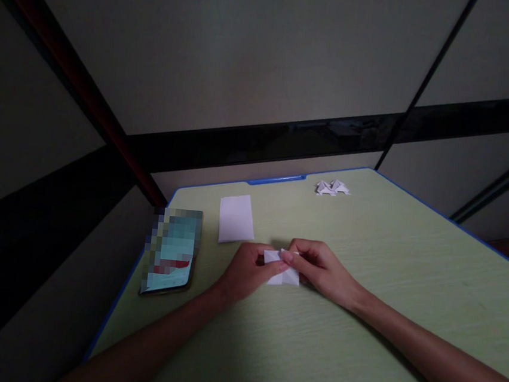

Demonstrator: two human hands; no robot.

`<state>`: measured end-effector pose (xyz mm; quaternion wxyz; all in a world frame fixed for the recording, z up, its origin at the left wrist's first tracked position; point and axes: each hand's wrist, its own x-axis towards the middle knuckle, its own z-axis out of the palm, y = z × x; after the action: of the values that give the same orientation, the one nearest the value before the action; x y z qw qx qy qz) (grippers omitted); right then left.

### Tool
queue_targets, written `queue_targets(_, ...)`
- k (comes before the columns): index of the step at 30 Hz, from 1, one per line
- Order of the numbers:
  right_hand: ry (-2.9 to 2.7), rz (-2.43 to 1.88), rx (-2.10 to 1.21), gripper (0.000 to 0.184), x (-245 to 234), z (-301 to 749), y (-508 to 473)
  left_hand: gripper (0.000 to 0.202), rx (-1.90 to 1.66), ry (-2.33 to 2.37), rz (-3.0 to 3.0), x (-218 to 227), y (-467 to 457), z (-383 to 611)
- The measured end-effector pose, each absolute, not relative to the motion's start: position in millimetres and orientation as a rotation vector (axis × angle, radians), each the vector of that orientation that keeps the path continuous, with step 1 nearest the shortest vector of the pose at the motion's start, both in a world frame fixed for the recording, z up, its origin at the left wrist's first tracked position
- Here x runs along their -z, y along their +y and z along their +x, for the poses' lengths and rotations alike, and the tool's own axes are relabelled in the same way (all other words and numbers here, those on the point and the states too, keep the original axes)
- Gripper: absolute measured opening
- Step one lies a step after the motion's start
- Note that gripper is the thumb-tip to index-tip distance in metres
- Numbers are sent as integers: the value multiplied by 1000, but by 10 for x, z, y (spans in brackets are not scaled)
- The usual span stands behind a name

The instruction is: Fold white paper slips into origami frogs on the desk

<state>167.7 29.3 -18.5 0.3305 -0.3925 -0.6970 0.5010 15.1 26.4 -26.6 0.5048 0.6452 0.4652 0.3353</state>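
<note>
Dark wall panels [259,53] rise beyond the pale green table [410,260]. Left of both hands lies a phone [170,267]; just beyond the left hand [247,269], a blank sheet [236,219]. Thumbs on top, the left and right [319,266] hands pinch a folded paper [290,278] directly between them, neither clearly nearer; it looks almost square, without an obvious long axis. Well past the right hand stand two paper figures [325,189].

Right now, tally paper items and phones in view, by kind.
Folded paper piece, in left hand and right hand: 1
White origami figures: 2
Flat white paper sheet: 1
Smartphone: 1
Total: 5
</note>
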Motion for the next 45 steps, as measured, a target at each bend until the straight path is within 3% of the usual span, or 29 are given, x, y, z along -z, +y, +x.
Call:
queue_targets(5, -1912, -1034, -1158, 36, 182, 1670, 274, 21, -761, 1062, 1608, 252, 247, 166)
queue_targets(16, -1354, -695, -1758, 39, 281, 1647, 253, 18, -893, 926, 1520, 194, 169, 238)
queue_targets(24, -1619, -814, -1573, 42, 210, 1733, 364, 20, -934, 968, 1221, 246, 172, 239)
queue_targets(32, -1304, -741, -1850, 40, 274, 1678, 311, 22, -927, 852, 1218, 251, 197, 242)
queue_targets(41, -1461, -824, -1549, 26, 184, 1699, 349, 14, -1182, 955, 1098, 319, 268, 204)
queue_targets(45, -1414, -858, -1372, 18, 199, 1694, 376, 13, -1131, 1026, 1136, 261, 244, 218)
